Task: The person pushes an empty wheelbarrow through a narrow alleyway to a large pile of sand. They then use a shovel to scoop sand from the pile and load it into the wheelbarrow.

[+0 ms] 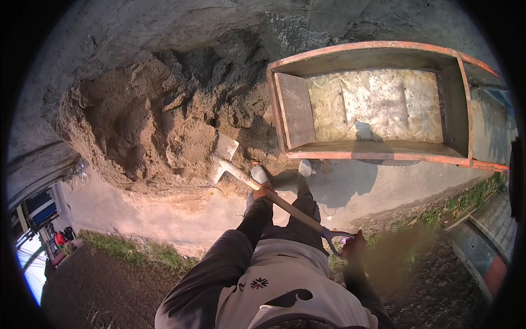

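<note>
Shovel point(296, 211), gripped by left hand point(266, 193) and right hand point(355, 247), blade against sand heap point(189, 142); orange-rimmed handcart point(378, 104) just right of heap; grass strip point(131, 249) along the paving point(137, 211)

A sand heap point(120, 126) fills the upper left of the frame; a cart point(378, 101) lies just beside it at upper right. A shovel point(285, 205) slants across the centre, its blade at the heap's lower right edge, its handle toward the lower right. Two shoes point(258, 174) stand on the pavement point(137, 208) below the gap between heap and cart. Grass point(131, 249) borders the pavement at lower left.
</note>
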The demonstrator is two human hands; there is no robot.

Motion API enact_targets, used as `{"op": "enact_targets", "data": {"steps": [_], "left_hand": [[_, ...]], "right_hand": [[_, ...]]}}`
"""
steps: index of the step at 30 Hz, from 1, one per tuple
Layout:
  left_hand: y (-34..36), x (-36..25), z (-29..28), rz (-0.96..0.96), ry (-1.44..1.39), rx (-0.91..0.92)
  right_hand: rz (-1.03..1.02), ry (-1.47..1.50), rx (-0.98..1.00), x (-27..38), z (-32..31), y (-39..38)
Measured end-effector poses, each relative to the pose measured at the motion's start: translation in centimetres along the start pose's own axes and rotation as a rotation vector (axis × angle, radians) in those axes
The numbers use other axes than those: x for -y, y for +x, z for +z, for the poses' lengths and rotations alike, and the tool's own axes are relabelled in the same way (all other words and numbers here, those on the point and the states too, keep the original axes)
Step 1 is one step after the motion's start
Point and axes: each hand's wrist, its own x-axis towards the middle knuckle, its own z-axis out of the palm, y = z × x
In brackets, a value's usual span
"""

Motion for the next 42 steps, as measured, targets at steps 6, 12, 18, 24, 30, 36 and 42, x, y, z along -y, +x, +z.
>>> {"op": "enact_targets", "data": {"steps": [6,12,18,24,30,36,42], "left_hand": [[-7.5,8.1,5.6,-0.070,0.170,0.174],[-7.3,12.9,10.6,0.384,0.939,0.282],[-11.5,11.9,16.1,0.384,1.221,0.358],[-8.5,11.1,14.2,0.388,1.046,0.404],[-7.0,9.1,9.1,-0.035,0.093,0.441],[-7.5,1.8,9.2,-0.030,-0.056,0.073],[-1.9,0.9,4.9,-0.191,-0.249,0.065]], "right_hand": [[0.217,0.015,-0.188,-16.0,-18.4,6.3],[0.412,0.075,-0.116,-22.1,-17.3,-1.3],[-0.134,-0.973,0.185,-33.1,-19.1,0.3],[0.165,-0.331,0.020,-24.6,-15.6,0.7],[0.180,0.105,-0.118,-8.3,-13.3,-2.2],[-0.108,-0.018,0.114,0.7,-8.7,-3.8],[-0.252,-0.314,0.150,11.8,0.9,-14.1]]}}
